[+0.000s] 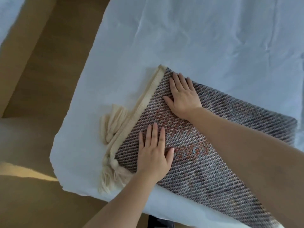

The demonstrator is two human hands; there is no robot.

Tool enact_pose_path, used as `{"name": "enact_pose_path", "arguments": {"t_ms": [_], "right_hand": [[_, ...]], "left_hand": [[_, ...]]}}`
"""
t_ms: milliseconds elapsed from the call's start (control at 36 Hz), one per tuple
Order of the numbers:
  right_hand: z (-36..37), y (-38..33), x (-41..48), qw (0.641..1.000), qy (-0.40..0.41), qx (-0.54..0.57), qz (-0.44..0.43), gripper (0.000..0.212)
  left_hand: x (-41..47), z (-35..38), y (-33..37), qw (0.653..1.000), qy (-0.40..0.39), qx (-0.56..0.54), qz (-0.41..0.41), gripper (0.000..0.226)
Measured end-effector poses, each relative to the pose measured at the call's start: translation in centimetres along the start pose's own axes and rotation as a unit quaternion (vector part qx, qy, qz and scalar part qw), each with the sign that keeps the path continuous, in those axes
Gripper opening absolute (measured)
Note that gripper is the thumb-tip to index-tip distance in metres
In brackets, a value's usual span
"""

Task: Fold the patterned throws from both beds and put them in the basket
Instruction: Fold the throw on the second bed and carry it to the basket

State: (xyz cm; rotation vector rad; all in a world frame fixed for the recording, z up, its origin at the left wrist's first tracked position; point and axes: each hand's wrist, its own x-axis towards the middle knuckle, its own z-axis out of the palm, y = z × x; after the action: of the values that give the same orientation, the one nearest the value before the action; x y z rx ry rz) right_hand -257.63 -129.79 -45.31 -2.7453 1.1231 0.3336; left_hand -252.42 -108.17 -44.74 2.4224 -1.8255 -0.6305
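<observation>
Leftmost, a strip of wooden floor (37,89) runs between a sliver of a second white bed (8,17) at the top corner and the main bed (205,38), whose white sheet fills most of the view and shows soft creases. Near that bed's lower left corner lies the patterned throw (222,162), folded into a flat oblong and set at a slant across the sheet. Its weave is dark grey and cream in diagonal ribs, with a patch of rusty red near the middle. Along its left edge runs a cream fringe band (148,97), with thick cream tassels (113,127) spilling onto the sheet beside it and another bunch at the lower corner.

The left hand (154,153) lies palm down on the throw just inside the fringe, fingers straight and close together, so its grip is flat and apart, clasping nothing. Further right and higher, the right hand (182,96) also presses palm down on the throw, fingers spread slightly, likewise gripping nothing. Both bare forearms reach in from the lower right.
</observation>
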Motion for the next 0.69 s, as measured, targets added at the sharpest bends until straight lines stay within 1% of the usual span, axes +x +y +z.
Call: {"name": "enact_pose_path", "arguments": {"t_ms": [83, 194, 333, 444, 611, 694], "right_hand": [[0.4, 3.4, -2.1, 1.0, -0.004, -0.005, 0.023, 0.078], [1.6, 8.4, -6.3, 0.998, -0.017, -0.006, 0.059, 0.078], [2.9, 14.4, -11.8, 0.995, -0.027, -0.003, 0.097, 0.079], [3.8, 19.0, -15.7, 0.993, -0.026, -0.005, 0.111, 0.079], [5.1, 24.8, -20.8, 0.992, -0.018, 0.011, 0.125, 0.081], [5.2, 25.9, -22.0, 0.991, -0.02, 0.015, 0.128, 0.081]], "left_hand": [[-0.1, 1.1, 2.6, 1.0, -0.002, 0.002, 0.012, 0.072], [-0.2, 2.4, 6.7, 0.999, -0.024, 0.006, 0.037, 0.075], [-0.6, 4.7, 13.1, 0.994, -0.049, 0.005, 0.098, 0.076], [-1.1, 6.6, 18.9, 0.987, -0.066, -0.001, 0.143, 0.076], [-3.2, 10.5, 27.0, 0.967, -0.081, 0.021, 0.241, 0.071], [-4.9, 12.3, 29.4, 0.95, -0.112, 0.041, 0.289, 0.067]]}}
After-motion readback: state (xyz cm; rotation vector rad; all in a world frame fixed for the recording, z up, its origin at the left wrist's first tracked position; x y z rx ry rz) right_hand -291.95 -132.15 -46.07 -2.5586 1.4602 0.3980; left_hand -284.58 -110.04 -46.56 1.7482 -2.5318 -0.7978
